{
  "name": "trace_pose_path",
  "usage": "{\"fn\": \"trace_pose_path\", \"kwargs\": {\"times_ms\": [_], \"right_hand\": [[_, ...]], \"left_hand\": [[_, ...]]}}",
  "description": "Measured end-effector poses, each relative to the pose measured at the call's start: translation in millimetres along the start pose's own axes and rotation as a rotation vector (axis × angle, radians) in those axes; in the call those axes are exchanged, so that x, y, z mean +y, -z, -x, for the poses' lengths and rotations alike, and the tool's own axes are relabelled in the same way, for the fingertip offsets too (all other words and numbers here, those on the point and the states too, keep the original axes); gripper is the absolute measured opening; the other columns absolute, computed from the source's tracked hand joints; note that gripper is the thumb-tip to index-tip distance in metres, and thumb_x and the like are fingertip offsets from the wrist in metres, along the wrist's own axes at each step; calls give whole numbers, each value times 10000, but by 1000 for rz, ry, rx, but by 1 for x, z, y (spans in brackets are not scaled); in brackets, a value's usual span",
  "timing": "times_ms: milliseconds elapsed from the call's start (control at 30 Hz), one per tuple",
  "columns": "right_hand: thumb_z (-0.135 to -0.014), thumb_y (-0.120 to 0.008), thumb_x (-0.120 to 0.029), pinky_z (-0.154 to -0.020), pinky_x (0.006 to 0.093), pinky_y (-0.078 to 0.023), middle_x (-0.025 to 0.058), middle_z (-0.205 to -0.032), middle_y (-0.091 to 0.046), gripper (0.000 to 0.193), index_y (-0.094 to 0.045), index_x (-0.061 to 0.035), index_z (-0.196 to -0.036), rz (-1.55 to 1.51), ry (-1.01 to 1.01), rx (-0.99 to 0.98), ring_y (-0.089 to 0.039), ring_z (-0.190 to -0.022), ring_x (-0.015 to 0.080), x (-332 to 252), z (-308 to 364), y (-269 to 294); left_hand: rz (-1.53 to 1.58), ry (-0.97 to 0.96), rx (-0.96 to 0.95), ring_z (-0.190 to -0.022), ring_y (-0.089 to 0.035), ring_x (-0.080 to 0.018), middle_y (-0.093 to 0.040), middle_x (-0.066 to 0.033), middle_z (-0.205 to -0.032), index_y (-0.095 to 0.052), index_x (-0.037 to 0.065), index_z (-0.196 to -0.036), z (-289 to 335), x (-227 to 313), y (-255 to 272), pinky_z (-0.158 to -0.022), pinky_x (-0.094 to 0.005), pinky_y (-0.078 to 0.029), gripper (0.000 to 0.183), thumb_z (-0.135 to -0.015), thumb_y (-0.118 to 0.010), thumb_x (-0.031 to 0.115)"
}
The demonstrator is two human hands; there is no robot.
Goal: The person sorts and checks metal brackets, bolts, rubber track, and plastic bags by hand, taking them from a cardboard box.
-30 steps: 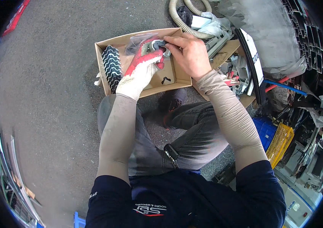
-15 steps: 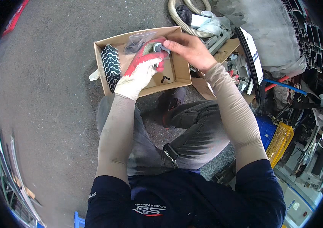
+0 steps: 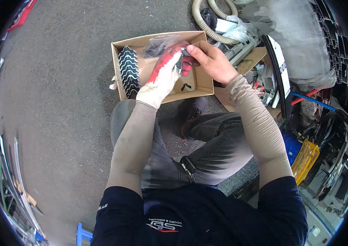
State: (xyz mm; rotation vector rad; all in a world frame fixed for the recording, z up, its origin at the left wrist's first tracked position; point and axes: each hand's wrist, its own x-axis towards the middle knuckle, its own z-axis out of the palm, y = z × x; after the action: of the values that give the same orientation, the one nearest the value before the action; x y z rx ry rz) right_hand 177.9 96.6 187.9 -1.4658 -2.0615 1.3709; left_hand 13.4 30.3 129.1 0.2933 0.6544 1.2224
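One part (image 3: pixel 179 62) (grey) between hands (image 3: pixel 166 70) (image 3: pixel 218 64)

Red-white glove (image 3: pixel 165 81), tan box (image 3: pixel 204 80)

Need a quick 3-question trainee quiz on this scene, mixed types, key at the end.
1. Multiple choice: which hand wears a red and white glove and holds a small grey part?
A) left
B) right
C) neither

2. True or false: the black zigzag pieces lie along the left end of the cardboard box.

3. Short answer: what see-through thing lies in the cardboard box near its far wall?

Key:
1. A, the left hand
2. True
3. A clear plastic bag
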Motion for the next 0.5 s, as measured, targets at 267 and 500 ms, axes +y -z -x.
{"fn": "trace_pose_path", "kwargs": {"times_ms": [267, 500], "right_hand": [[-937, -657, -526, -942, 321, -486, 154, -1076, -698, 636, -636, 64, -1174, -189, -73, -120, -644, -1028, 202, -2, 0, -3], [-935, -639, -564, -942, 338, -492, 164, -1084, -695, 655, -630, 51, -1160, -70, -15, -116, -644, -1033, 209, 4, 0, -4]], "left_hand": [[-28, -35, -24, -866, -566, -153, -635, -61, -1143, -554, 50, -1369, -2, -2, 12, -711, -289, -464, 400, -1032, -484, 255], [-37, -41, -47, -806, -553, -132, -609, -52, -1043, -547, 39, -1342, 7, 1, 4, -691, -267, -459, 407, -1010, -581, 272]]}}
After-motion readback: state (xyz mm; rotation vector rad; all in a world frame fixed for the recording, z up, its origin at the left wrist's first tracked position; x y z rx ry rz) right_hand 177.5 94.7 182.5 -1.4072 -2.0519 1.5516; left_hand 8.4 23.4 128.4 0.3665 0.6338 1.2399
